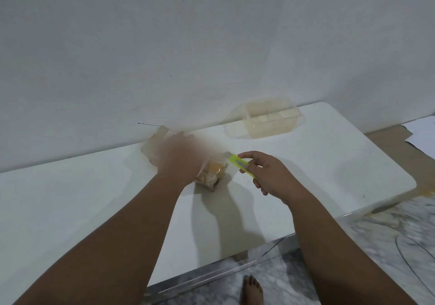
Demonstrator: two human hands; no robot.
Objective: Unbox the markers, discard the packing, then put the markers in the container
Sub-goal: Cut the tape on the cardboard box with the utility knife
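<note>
- Head view: the right hand (270, 175), just right of the frame's centre, is closed around a lime-green box cutter (242, 165). The thumb and forefinger pinch its upper end and the other fingers curl around the handle.
- The cutter's tip points up and left, at the right edge of the package (210, 174) and just beside it; whether the tip touches the wrap cannot be told.
- The left hand (181, 157), blurred, lies palm down with fingers spread over the package at mid-frame, pressing on its top rather than gripping around it.
- The package sits on the white table (94, 198) under and between the two hands. It is wrapped in clear plastic, with an orange patch and pale shapes showing at its lower right end; the contents are too blurred to name.
- The clear plastic container (268, 122) stands toward the upper right of the frame, at the far edge of the table by the wall (211, 33), well apart from both hands.
- A bare foot (251, 289) shows on the marble-patterned floor (388, 245) at the bottom of the frame.
- White paper sheets (421, 137) lie at the right edge.
</note>
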